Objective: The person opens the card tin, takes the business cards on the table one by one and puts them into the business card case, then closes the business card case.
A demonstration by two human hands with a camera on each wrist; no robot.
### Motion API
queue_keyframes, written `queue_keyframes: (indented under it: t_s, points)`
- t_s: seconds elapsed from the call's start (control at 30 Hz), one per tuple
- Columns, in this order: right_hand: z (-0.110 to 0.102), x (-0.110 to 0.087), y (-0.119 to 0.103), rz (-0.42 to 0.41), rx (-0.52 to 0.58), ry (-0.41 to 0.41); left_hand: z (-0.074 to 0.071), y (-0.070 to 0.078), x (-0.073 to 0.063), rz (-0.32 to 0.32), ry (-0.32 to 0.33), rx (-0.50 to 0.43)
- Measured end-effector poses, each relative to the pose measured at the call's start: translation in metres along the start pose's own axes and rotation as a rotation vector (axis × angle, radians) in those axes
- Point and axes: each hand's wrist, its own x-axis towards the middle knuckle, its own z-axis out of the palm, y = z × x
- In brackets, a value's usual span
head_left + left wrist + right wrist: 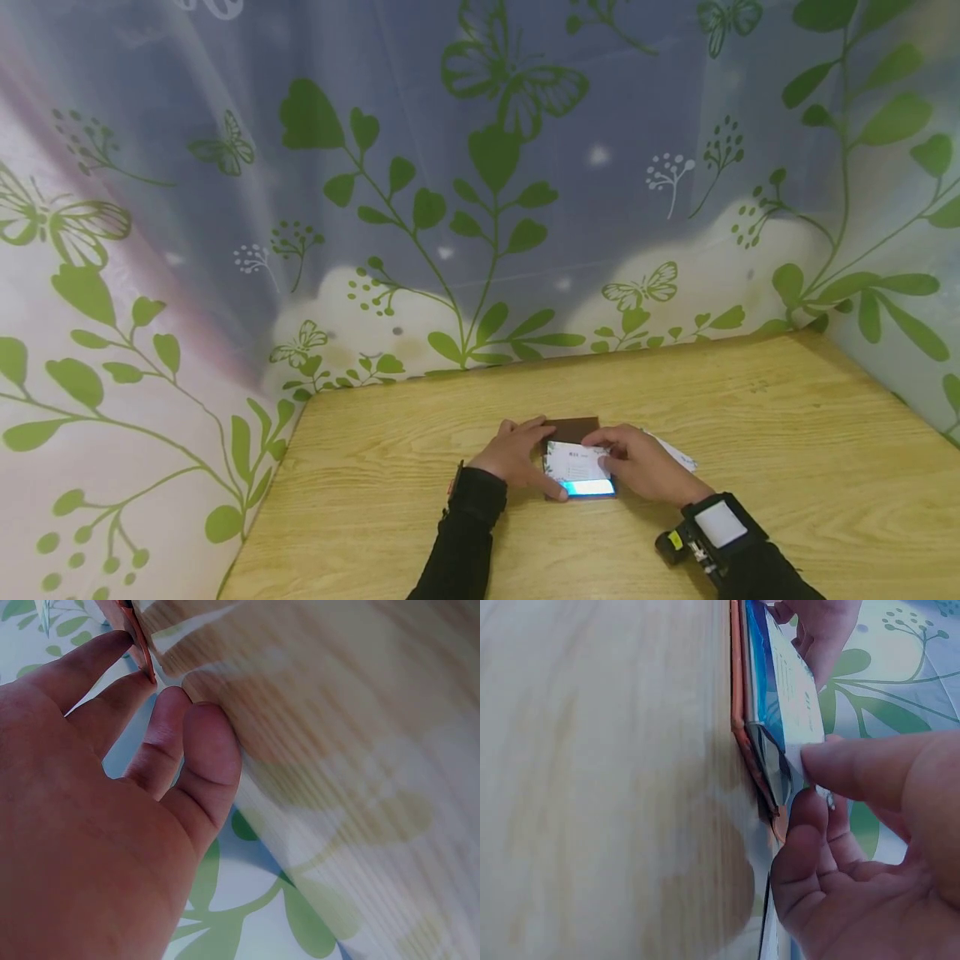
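Lower centre of the head view: the right hand (637,462) pinches a printed card (576,463) over a brown wallet (573,430) on the worktop (787,417); the left hand (517,454), fingers straight, steadies the wallet. The card may bend if forced in; its print is unreadable.

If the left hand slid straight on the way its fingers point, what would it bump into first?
Probably the right hand: the left hand points rightward across the brown holder and white card, already under its fingertips. Depth is unclear.
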Motion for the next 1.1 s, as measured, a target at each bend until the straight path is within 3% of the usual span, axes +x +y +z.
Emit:
queue_keyframes:
  t_s: [0.5,0.77,1.1]
  points:
    - [0.0035,0.0019,-0.0013,0.019,-0.035,0.049,-0.0006,0.0003,-0.0005,-0.012,0.002,0.022]
    - [0.0029,0.0036,0.0010,-0.013,-0.035,-0.042,-0.0009,-0.0003,-0.0001,-0.016,-0.001,0.031]
    - [0.0031,0.0034,0.0026,-0.037,-0.009,-0.072,0.0000,-0.0001,0.0006,-0.011,-0.007,0.053]
